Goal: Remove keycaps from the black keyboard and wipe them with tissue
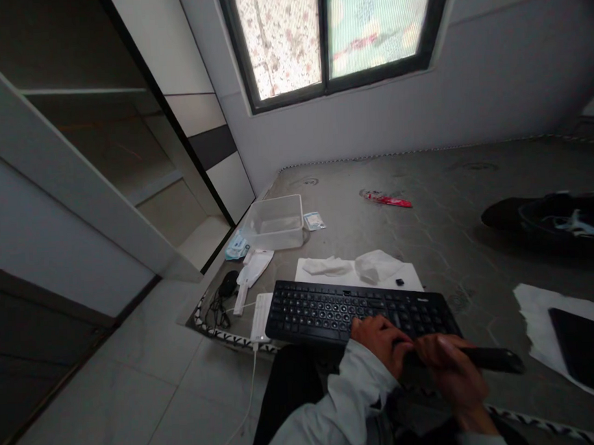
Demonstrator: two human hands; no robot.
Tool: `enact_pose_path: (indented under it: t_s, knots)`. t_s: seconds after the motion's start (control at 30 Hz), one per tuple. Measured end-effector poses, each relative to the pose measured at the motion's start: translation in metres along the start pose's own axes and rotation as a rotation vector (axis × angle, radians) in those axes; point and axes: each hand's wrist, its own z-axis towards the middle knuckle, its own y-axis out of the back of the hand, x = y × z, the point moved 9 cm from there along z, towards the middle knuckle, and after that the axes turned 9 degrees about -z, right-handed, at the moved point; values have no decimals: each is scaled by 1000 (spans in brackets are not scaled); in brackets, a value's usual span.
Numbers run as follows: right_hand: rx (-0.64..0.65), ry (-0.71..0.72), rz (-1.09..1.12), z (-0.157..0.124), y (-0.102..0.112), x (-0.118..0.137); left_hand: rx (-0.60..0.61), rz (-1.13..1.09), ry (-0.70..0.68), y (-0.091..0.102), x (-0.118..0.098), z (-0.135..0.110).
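A black keyboard [329,309] lies on the grey mat in front of me, partly on a white sheet [410,275]. My left hand [381,339] rests curled on the keyboard's near edge, right of its middle. My right hand [455,366] is closed round a black stick-like tool [491,358] whose end points right, just beyond the keyboard's right corner. The two hands touch each other. What the left fingers hold, if anything, is hidden.
A clear plastic tub [273,222] and small packets sit at the mat's far left. Crumpled white wipes [371,265] lie behind the keyboard. A black mouse [228,283] with cable, a red wrapper [386,198], a dark bag [550,217] and a black tablet [581,345] on paper are around.
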Motion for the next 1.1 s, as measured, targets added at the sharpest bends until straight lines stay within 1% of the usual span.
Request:
enact_pose_path:
  t_s: [0.07,0.1,0.13,0.2,0.23,0.3,0.33,0.4,0.5,0.6,0.7,0.77,0.87,0.97,1.03,1.1]
  knots:
    - [-27,9,20,4,0,14,-29,-22,-6,2,0,0]
    - [-60,6,-10,7,4,20,-49,-43,-11,3,-1,0]
    - [-101,-4,-91,9,9,26,-74,-68,-17,5,-1,0]
    - [-143,-62,-408,14,18,34,-138,-112,-26,10,-1,0]
    - [-133,-97,-607,16,20,35,-171,-123,-34,12,-1,-1]
    - [-65,-145,-932,19,17,34,-228,-118,-60,18,-3,-3]
    - [-21,-158,-1019,19,13,32,-252,-110,-72,21,-3,-3]
    - [36,-163,-1069,20,5,26,-286,-109,-86,27,-4,-5]
    - [73,-166,-1043,20,-6,18,-313,-120,-65,34,-1,-7]
    - [114,-186,-1010,19,-13,12,-311,-105,-57,38,1,-9]
    - [122,-204,-1056,19,-12,12,-324,-95,-72,40,3,-10]
    - [85,-204,-1177,23,-6,17,-354,-91,-94,43,4,-12]
    - [15,-156,-1428,40,0,33,-395,-86,-118,46,6,-14]
    - [1,-127,-1668,73,0,44,-401,-87,-128,49,7,-15]
    - [38,-140,-1754,98,0,42,-400,-92,-138,51,6,-16]
    - [58,-167,-1793,121,3,35,-403,-99,-146,53,6,-17]
